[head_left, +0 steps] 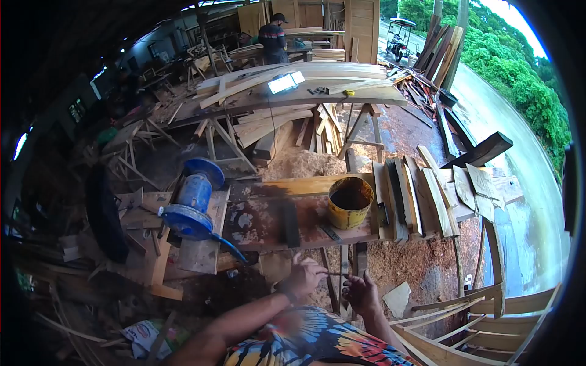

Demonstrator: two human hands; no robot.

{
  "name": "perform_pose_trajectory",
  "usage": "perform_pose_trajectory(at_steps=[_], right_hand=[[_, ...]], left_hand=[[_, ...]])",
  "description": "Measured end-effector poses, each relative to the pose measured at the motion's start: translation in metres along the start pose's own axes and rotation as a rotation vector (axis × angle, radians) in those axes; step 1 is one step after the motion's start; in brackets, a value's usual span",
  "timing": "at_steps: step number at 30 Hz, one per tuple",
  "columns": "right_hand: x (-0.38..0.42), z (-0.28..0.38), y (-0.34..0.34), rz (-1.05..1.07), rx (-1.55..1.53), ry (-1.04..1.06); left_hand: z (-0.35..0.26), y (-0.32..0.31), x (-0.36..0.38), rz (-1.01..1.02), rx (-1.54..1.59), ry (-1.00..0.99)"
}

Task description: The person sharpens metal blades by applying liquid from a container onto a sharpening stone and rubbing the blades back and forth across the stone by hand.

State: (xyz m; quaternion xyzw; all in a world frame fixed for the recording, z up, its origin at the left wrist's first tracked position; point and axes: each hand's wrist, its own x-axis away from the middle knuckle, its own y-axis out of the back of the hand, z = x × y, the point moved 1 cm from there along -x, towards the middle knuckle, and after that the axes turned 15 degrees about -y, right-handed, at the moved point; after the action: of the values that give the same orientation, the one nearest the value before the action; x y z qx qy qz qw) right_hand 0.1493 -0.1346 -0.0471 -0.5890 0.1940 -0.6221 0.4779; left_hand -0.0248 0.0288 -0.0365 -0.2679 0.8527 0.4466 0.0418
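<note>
My left hand and my right hand are close together in front of my body, below the near edge of the workbench. Between them spans a thin dark stick, its exact kind too small to make out. The left fingers pinch one end, and the right fingertips close on the other. Just beyond stands a yellow bucket, stained, with dark contents. A small flat metal piece lies on the bench beside it, and a dark block is farther left.
A blue machine with round discs and a lever sits left. Wood strips lie right of the bucket. Behind is a long table with boards and a bright lamp. A person stands at the back. Slatted wood is near right.
</note>
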Motion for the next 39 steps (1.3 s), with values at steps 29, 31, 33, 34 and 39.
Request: perform_pose_trajectory(at_steps=[29,31,33,34,39], right_hand=[[0.003,0.003,-0.028,-0.274,0.712,0.428],[0.006,0.002,-0.032,-0.285,0.721,0.429],[0.012,-0.002,-0.043,-0.289,0.705,0.431],[0.013,-0.002,-0.046,-0.289,0.716,0.434],[0.017,-0.005,-0.054,-0.269,0.735,0.451]], left_hand=[[-0.034,-0.002,-0.035,-0.052,0.543,0.324],[-0.034,-0.002,-0.041,-0.082,0.566,0.299],[-0.036,-0.001,-0.047,-0.087,0.561,0.317],[-0.038,0.001,-0.051,-0.096,0.552,0.298],[-0.032,0.001,-0.065,-0.135,0.532,0.243]])
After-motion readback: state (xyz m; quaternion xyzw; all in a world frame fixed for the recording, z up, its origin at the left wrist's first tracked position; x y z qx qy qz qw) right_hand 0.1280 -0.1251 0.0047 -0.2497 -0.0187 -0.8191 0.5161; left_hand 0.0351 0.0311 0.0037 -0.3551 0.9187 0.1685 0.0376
